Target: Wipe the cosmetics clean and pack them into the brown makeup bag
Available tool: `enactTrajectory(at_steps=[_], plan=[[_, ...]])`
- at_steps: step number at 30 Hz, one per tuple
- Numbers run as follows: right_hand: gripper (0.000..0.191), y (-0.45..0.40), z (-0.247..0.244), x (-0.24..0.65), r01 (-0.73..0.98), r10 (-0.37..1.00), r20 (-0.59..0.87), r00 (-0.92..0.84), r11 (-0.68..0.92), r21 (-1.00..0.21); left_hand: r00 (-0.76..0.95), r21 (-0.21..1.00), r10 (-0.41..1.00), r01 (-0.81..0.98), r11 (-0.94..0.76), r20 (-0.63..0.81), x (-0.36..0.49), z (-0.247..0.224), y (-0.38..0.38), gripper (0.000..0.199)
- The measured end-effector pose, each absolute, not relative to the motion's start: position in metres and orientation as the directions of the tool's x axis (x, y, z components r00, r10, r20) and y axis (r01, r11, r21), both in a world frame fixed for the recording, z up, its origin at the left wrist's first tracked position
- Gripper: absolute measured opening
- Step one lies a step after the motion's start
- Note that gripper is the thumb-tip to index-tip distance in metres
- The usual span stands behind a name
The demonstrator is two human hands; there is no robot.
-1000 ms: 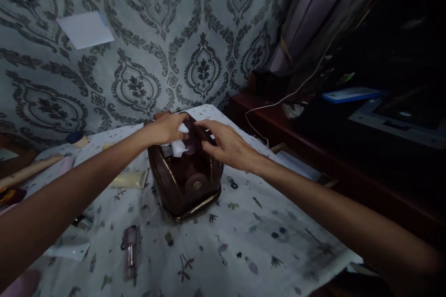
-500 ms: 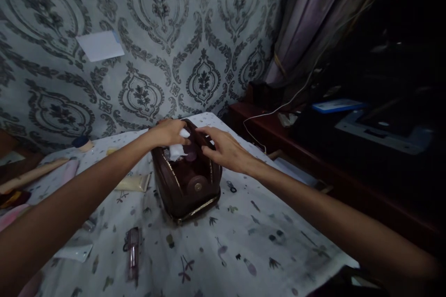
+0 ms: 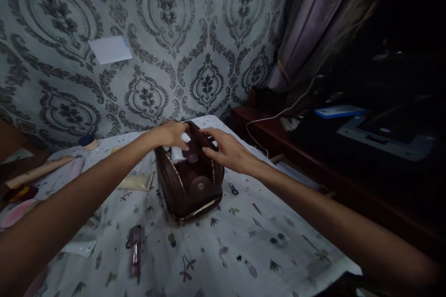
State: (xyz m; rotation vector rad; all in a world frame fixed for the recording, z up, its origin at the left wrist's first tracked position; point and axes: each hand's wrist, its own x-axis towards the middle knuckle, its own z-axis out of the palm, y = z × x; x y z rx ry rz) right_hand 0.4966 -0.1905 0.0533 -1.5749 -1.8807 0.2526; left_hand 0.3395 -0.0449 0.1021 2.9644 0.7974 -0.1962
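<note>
A dark brown zip bag (image 3: pixel 193 202) stands unzipped on the patterned white cloth, its mouth open towards me. My left hand (image 3: pixel 172 134) reaches over the left rim, its fingers closed on a crumpled white tissue-like piece (image 3: pixel 178 154) inside the bag. Beside that piece a purplish bottle-like item (image 3: pixel 191 152) shows in the dark interior. At the right rim, my right hand (image 3: pixel 226 151) grips the bag's side with thumb and fingers. Some of the fingertips are hidden by the bag.
Left of the bag lies a cream tube (image 3: pixel 137 182). Nearer me are a pink clear tube (image 3: pixel 135 250) and a white tube (image 3: pixel 80 247). A dark-capped jar (image 3: pixel 88 142) stands by the wall. A cable (image 3: pixel 275 112) crosses the dark red furniture (image 3: pixel 244 116) on the right.
The view has shifted slightly. The white piece sits a little lower in the bag, and more of the purplish item shows. My right hand stays at the rim.
</note>
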Motion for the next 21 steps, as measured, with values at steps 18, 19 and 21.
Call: enactTrajectory(at_steps=[18, 19, 21], plan=[[0.043, -0.177, 0.070, 0.487, 0.911, 0.880, 0.444, -0.166, 0.309, -0.273, 0.888, 0.071, 0.444, 0.454, -0.888, -0.123, 0.333, 0.104, -0.046, 0.047], [0.045, -0.172, 0.072, 0.486, 0.917, 0.881, 0.433, -0.191, 0.317, -0.240, 0.887, 0.072, 0.447, 0.456, -0.887, -0.114, 0.333, 0.104, -0.046, 0.045], [0.051, -0.161, 0.076, 0.484, 0.931, 0.894, 0.391, -0.221, 0.312, -0.187, 0.885, 0.076, 0.455, 0.462, -0.884, -0.096, 0.332, 0.103, -0.046, 0.044]])
